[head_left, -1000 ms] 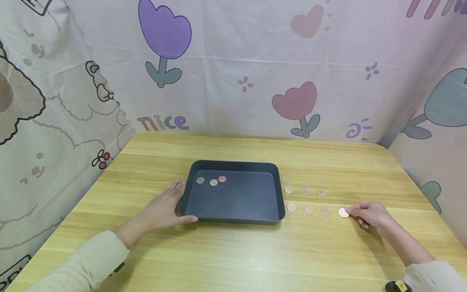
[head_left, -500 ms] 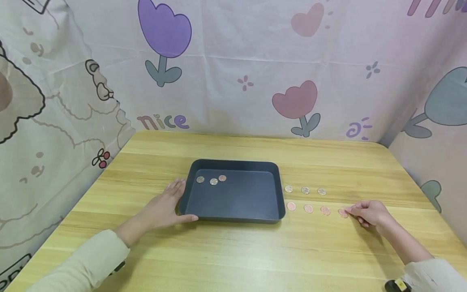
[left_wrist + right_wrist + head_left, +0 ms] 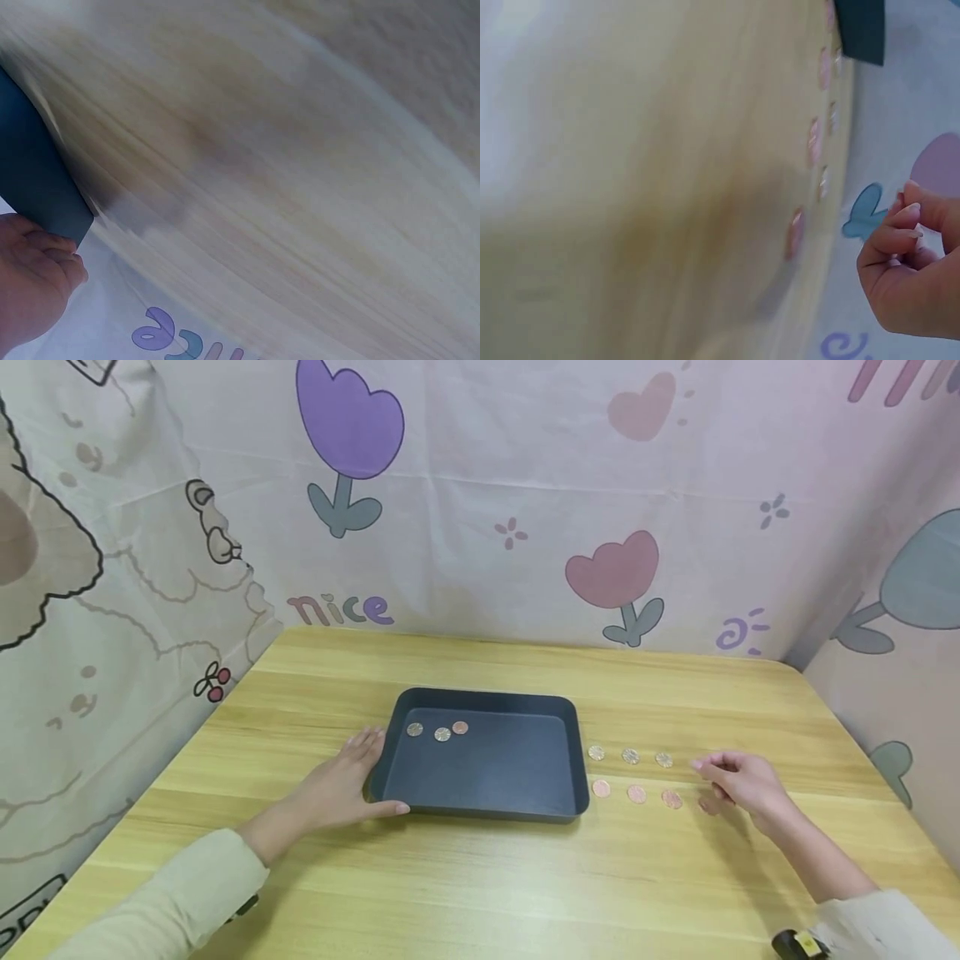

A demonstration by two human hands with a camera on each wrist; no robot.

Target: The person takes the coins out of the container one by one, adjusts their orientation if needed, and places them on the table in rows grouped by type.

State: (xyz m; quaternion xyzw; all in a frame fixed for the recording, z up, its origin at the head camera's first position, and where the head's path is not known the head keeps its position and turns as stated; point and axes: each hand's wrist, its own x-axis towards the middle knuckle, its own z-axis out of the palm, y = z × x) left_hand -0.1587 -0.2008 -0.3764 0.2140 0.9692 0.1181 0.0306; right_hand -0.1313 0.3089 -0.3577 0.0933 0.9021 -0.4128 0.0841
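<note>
A dark shallow tray [image 3: 483, 768] stands mid-table with two silvery coins [image 3: 442, 735] and one copper coin [image 3: 461, 727] inside. My left hand [image 3: 330, 789] rests against its left side, fingers extended along the wall and thumb at the front corner. To the right of the tray lie a row of silvery coins [image 3: 630, 756] and a nearer row of copper coins [image 3: 637, 793]. My right hand [image 3: 746, 783] hovers above the table past the row ends, beyond the last copper coin [image 3: 795, 232]. Its thumb and fingertips meet; whether a coin is between them cannot be seen.
The wooden table [image 3: 480, 885] has a patterned cloth [image 3: 480, 568] hanging behind it and along both sides. A dark wrist device [image 3: 798, 943] sits at the right sleeve.
My right hand has let go of the last copper coin, which lies flat, and has risen and moved away toward the silvery row. The left hand and tray stay put.
</note>
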